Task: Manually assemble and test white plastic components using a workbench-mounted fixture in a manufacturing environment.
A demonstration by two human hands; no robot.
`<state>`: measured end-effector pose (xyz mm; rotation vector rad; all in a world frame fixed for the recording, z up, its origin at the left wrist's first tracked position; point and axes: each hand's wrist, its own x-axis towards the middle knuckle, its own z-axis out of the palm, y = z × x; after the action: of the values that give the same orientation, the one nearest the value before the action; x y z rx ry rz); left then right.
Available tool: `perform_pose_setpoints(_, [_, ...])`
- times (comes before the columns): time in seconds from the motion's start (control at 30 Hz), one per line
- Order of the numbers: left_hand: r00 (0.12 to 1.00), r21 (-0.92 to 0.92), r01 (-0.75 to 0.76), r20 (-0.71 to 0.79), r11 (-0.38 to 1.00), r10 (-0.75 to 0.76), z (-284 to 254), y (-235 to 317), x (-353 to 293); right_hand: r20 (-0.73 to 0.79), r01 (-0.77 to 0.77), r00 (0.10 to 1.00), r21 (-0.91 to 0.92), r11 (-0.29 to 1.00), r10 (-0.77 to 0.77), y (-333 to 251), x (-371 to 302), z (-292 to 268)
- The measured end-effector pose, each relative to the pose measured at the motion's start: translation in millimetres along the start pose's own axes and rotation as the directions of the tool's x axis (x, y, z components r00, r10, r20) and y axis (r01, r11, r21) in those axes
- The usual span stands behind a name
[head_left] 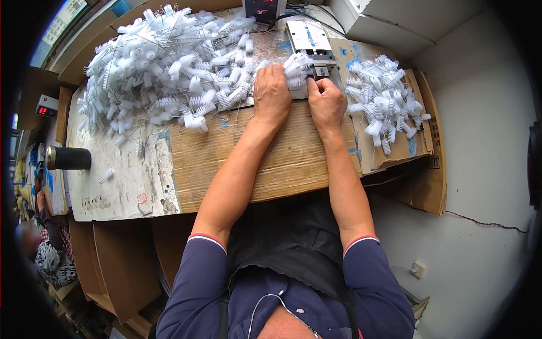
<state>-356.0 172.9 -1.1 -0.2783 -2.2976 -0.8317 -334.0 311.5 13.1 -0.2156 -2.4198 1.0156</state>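
Observation:
My left hand (272,95) is closed at the edge of a big pile of small white wire-stemmed brushes (158,68). A bunch of white brushes (297,63) sticks out from its thumb side toward the metal machine; the part inside my fingers is hidden. My right hand (326,104) is closed in a pinch right at the front of the small metal machine (309,39), against its dark front part. What lies between these fingertips is too small and covered to make out. A smaller heap of white brushes (384,96) lies to the right of my right hand.
Cardboard (237,158) covers the table under my forearms. A black cylinder (69,158) and one loose brush (106,175) lie at the left. A control box with a red display (263,10) stands behind. A carton (423,113) borders the right heap. Another person works far left.

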Motion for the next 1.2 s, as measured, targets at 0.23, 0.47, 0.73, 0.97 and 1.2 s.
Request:
perform_pose_setpoints(0.23, [1.000,0.016,-0.020,0.017,1.000,0.019,3.8,-1.3,2.8,-0.011,-0.005,1.000,-0.010,1.000,0.005,0.6,2.3,1.6])
perform_pose_setpoints(0.47, [0.996,0.081,-0.041,0.078,0.996,0.035,-0.8,1.4,3.4,-0.087,-0.073,0.993,0.118,0.990,0.084,5.2,7.2,5.8])
perform_pose_setpoints(0.73, [0.976,0.019,0.148,0.161,0.989,-0.149,-14.3,1.1,-2.5,-0.120,-0.100,0.974,0.535,0.839,0.192,11.9,10.5,0.6])
perform_pose_setpoints(0.97, [0.783,-0.332,0.607,0.406,0.722,-0.471,-47.5,17.5,-3.4,0.090,-0.189,0.974,0.830,0.525,0.207,4.9,9.8,-12.6])
perform_pose_setpoints(1.2, [0.514,-0.450,0.858,0.738,0.250,-0.436,-76.1,43.8,-8.4,0.515,-0.518,0.855,0.846,0.129,0.055,2.3,11.5,-26.3])
